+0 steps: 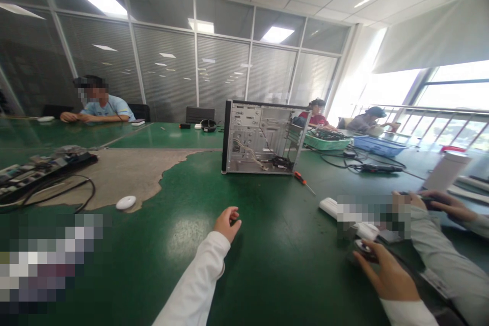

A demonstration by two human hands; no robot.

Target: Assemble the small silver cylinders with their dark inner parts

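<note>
Noted round piece — small, pale-faced, dark-edged — in the right hand, above the counter and just beside a white block. Found it pinched between thumb and bent fingers. Saw nothing in the left hand, with fingers curled loosely and parted from the thumb by a narrow gap; cannot tell whether touching the counter.

Judge handling of the round piece as under way: taken up, not yet set down. Cannot tell from this view whether it is whole or only part of something else.

Found computer case upright ahead, open on the facing side, with loose cables inside. Noted screwdriver lying just beside the near right corner, well apart from both hands. Also recorded a white disc to the left, and a green basket and blue basket beyond.

Rate a co-worker's sleeve as chief obstruction — close by the right hand, crowding that side. Found the area around the white block partly masked by blurring.
</note>
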